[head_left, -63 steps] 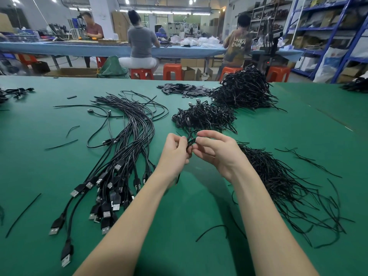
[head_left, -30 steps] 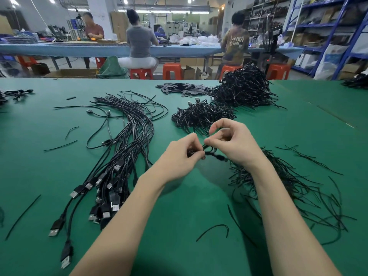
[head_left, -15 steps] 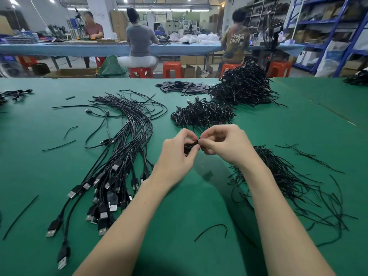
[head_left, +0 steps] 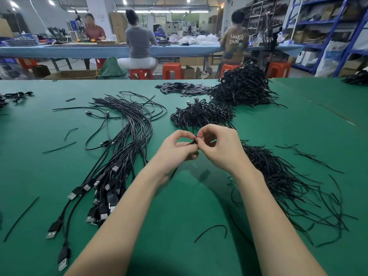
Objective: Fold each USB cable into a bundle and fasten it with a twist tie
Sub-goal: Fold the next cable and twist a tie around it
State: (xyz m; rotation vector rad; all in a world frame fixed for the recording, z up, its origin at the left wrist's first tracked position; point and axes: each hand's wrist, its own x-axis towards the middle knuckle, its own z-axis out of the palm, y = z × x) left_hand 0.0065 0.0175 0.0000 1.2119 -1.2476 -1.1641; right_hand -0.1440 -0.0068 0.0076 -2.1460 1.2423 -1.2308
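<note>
Since a moment ago our hands have drawn closer together above the green table (head_left: pixel 199 196). Our left hand (head_left: pixel 175 151) and right hand (head_left: pixel 221 148) both pinch one small folded cable (head_left: pixel 192 142) between curled fingertips. Two heaps of tied bundles (head_left: pixel 201 115) lie beyond.

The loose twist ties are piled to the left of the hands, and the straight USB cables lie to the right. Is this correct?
No, the sides are swapped. In the head view the loose twist ties are piled to the right of the hands, and the straight USB cables lie to the left.
</note>
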